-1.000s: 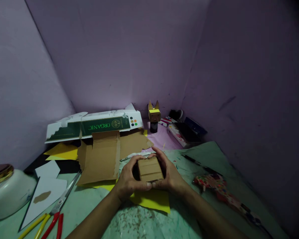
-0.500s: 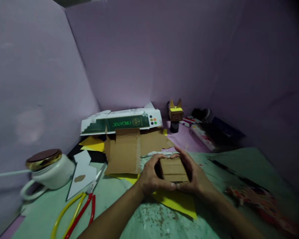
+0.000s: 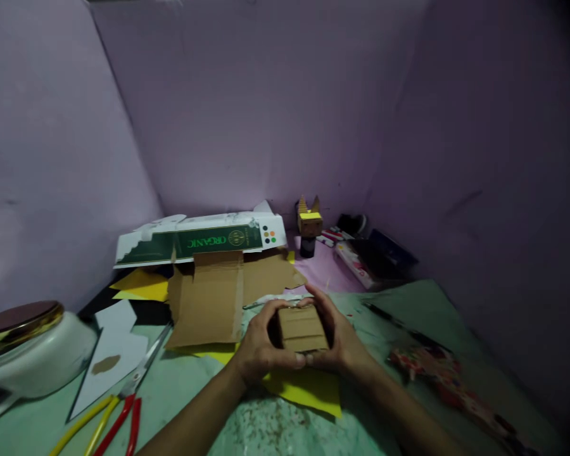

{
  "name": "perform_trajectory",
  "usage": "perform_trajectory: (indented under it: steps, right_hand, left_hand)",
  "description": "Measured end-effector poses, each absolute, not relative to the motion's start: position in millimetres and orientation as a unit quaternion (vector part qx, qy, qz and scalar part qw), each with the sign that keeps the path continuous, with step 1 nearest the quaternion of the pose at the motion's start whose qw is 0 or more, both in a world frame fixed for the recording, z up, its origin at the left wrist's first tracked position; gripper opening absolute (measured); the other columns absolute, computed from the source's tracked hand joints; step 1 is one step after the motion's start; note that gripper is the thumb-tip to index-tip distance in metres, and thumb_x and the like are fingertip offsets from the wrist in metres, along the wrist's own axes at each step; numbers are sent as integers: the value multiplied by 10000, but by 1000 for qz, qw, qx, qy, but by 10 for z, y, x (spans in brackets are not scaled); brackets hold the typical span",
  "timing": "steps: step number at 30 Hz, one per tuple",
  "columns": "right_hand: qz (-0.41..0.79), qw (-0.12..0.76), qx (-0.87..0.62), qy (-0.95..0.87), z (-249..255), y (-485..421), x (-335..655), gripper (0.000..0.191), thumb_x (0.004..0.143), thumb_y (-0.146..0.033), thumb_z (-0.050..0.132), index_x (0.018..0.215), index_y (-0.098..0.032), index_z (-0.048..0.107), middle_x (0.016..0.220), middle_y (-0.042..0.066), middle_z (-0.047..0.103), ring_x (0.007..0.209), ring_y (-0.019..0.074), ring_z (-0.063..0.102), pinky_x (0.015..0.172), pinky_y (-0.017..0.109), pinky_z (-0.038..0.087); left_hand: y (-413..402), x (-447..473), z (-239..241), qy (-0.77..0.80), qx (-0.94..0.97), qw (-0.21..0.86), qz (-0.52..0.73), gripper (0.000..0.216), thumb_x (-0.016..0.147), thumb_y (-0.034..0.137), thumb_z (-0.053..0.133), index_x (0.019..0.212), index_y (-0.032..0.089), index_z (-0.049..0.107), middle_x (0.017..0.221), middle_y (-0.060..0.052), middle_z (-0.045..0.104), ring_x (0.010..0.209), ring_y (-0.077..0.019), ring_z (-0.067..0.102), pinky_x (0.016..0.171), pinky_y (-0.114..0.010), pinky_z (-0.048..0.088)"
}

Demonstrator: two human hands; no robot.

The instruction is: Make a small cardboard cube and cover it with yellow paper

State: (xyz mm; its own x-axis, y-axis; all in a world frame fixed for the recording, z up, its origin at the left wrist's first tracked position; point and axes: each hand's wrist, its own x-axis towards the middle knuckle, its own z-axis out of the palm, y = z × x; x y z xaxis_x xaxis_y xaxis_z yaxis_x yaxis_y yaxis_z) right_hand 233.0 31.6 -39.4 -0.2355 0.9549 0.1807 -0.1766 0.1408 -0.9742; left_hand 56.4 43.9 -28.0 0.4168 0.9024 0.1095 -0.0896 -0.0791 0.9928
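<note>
A small cardboard box (image 3: 303, 329) sits between my two hands, its ribbed brown top facing up. My left hand (image 3: 261, 342) curls around its left side, thumb along the near edge. Around the right side wraps my right hand (image 3: 339, 339), and the two thumbs nearly meet at the front. The box's underside and far side are hidden. Below the hands lies a sheet of yellow paper (image 3: 308, 391) on the green cloth.
Scissors (image 3: 133, 386) with yellow and red handles lie left, near white paper (image 3: 116, 345) and a lidded white mug (image 3: 52, 358). Beyond are cardboard (image 3: 209, 304) and an opened "ORGANIC" carton (image 3: 190, 240). A cardboard figure (image 3: 308, 225) stands behind; a black pen (image 3: 403, 326) lies right.
The whole view has turned slightly to the right, so things appear shifted left. Both hands keep their hold on the box, with little visible difference in grip.
</note>
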Motion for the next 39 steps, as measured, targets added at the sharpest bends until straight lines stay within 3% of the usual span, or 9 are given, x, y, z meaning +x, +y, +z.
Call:
perform_trajectory:
  steps: [16, 32, 39]
  right_hand:
    - [574, 525, -317, -543, -371, 316, 2314, 1053, 420, -214, 882, 1326, -296, 353, 1138, 44, 480, 1077, 285, 514, 976, 444, 375]
    - [565, 525, -331, -543, -352, 314, 2318, 1102, 403, -240, 896, 1350, -249, 333, 1185, 72, 492, 1102, 282, 519, 976, 424, 392]
    - [559, 534, -332, -541, -402, 241, 2267, 1093, 427, -233, 885, 1384, -241, 356, 1195, 74, 520, 1085, 286, 552, 964, 416, 420]
  left_hand:
    - [450, 550, -267, 330, 608, 591, 415, 689, 439, 262, 833, 1076, 205, 574, 1018, -27, 637, 1010, -274, 561, 858, -337, 440]
    - [445, 548, -283, 328, 617, 582, 416, 693, 446, 271, 840, 1083, 207, 576, 1028, -33, 638, 1052, -285, 546, 868, -323, 436]
    - [431, 495, -354, 341, 639, 558, 404, 725, 478, 375, 835, 1132, 237, 555, 1025, -35, 641, 1091, -311, 550, 930, -363, 436]
